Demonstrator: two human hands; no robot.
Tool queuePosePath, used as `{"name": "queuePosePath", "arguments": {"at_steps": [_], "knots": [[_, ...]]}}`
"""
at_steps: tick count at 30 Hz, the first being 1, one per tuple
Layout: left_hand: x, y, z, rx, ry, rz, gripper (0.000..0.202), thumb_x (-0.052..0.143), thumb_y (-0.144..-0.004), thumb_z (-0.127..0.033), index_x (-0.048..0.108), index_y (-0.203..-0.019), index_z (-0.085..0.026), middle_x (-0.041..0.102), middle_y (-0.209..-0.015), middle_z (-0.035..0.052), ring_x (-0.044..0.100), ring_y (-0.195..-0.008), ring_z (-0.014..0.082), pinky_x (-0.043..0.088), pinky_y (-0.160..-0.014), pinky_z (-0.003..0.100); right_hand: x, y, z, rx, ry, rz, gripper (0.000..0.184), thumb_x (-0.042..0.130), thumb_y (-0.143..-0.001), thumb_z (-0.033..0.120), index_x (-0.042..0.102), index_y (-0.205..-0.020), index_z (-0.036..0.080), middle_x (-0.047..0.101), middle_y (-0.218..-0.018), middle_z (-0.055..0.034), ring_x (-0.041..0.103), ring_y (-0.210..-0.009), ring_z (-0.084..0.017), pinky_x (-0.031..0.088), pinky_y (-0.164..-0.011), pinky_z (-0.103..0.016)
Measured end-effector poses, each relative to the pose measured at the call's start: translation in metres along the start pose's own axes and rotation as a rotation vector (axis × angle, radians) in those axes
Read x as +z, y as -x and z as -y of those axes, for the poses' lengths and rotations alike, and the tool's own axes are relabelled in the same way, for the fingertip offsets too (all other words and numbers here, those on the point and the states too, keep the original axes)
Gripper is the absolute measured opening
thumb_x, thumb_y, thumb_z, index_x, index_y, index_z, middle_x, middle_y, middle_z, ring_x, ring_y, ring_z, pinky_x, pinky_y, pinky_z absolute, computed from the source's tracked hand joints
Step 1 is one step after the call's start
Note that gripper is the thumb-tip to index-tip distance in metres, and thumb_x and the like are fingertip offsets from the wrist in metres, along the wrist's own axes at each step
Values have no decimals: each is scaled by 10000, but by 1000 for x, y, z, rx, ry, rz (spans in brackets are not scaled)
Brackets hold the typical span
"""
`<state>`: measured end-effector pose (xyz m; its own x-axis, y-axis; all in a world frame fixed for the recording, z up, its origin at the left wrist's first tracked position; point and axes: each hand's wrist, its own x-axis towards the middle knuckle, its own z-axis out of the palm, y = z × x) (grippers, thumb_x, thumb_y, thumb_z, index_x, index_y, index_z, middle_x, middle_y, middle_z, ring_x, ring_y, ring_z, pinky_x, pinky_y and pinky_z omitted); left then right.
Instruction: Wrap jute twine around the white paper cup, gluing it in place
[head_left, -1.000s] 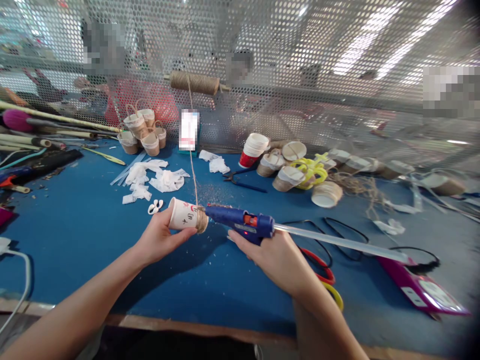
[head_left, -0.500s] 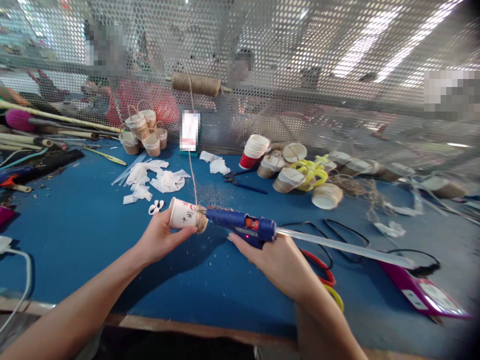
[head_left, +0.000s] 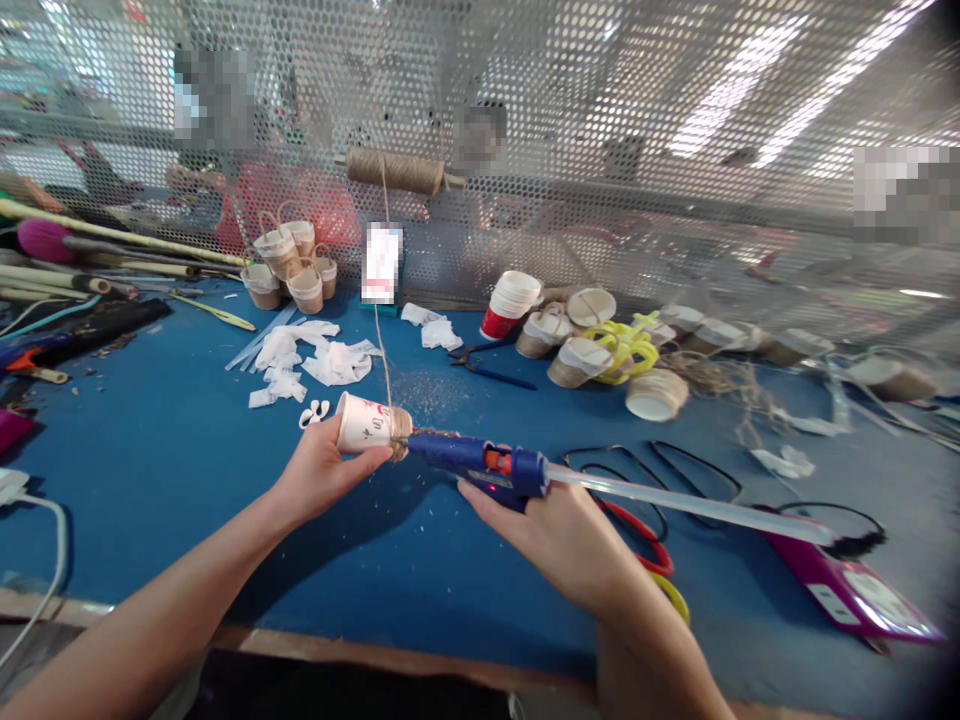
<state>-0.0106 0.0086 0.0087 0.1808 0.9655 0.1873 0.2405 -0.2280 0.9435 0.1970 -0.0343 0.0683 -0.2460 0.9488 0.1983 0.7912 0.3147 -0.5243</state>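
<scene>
In my left hand is a white paper cup, lying on its side with its mouth to the left. Brown twine is wrapped round its base end. From there a strand of twine rises to a spool mounted at the mesh screen. My right hand grips a blue glue gun, its nozzle at the wound twine; whether it touches cannot be made out. A long translucent glue stick sticks out of the gun's back.
Twine-wrapped cups with handles stand at the back left. Crumpled white scraps lie before them. Pliers, stacked paper cups and yellow-handled scissors are farther right. A purple power strip and black cable lie at right.
The glue gun has shifted slightly left and its back end has dipped a little. The cup has barely moved, and both hands keep their hold.
</scene>
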Motion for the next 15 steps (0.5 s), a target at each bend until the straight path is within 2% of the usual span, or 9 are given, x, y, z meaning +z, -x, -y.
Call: {"name": "queuePosePath", "arguments": {"at_steps": [4, 7, 12, 15], "knots": [[0, 0, 1, 15, -16, -13, 262, 660, -668, -292, 654, -874, -130, 731, -845, 80, 673, -698, 195, 554, -656, 304, 2, 1, -6, -6, 9, 3, 136, 516, -758, 267, 644, -730, 228, 631, -612, 8, 596, -575, -162, 476, -567, -263], [-1, 1, 0, 43, -30, -5, 257, 653, -679, -302, 656, -867, -128, 728, -867, 92, 674, -740, 207, 551, -690, 316, 1, 2, -9, -17, 63, -2, 164, 510, -761, 288, 660, -745, 226, 644, -614, -2, 598, -585, -177, 473, -579, -277], [-1, 1, -4, 169, -76, 53, 185, 617, -719, -281, 660, -823, -134, 706, -962, 112, 662, -810, 203, 527, -778, 321, -1, 1, -12, -82, 169, -16, 215, 477, -759, 292, 680, -772, 223, 627, -592, -9, 572, -563, -174, 448, -534, -266], [-2, 2, -2, 245, -156, 47, 181, 616, -729, -271, 655, -843, -136, 707, -942, 105, 653, -811, 199, 524, -765, 316, 0, 0, -11, -9, 117, -42, 193, 500, -763, 316, 652, -706, 212, 602, -539, 5, 555, -515, -162, 442, -494, -257]]}}
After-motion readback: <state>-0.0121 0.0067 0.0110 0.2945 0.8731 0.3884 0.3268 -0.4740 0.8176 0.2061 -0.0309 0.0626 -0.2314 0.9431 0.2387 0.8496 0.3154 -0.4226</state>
